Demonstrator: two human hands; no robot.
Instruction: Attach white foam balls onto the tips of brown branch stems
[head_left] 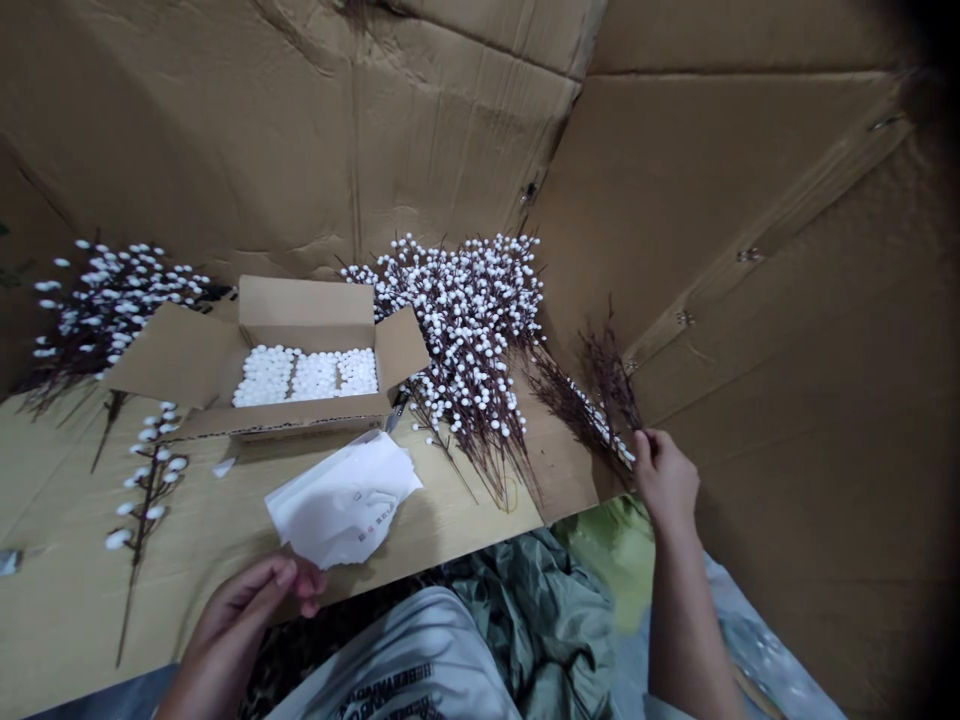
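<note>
My right hand [664,480] is closed around the stem ends of a thin bundle of white-berried artificial branches [592,410], at the right edge of the board. My left hand [244,615] is at the front, its fingertips at the lower edge of a crumpled white paper sheet [345,498]. I cannot tell whether they pinch it. A large heap of the same branches [465,340] lies behind the sheet. A single branch [146,500] lies on the board to the left.
An open cardboard box [307,420] packed with white berry-like pieces [304,375] stands on a cardboard work surface [375,510]. A small metal tool [396,412] lies by the box. More branches [105,310] lie far left. Cardboard sheets [787,400] surround everything; fabric [532,620] and my lap lie below.
</note>
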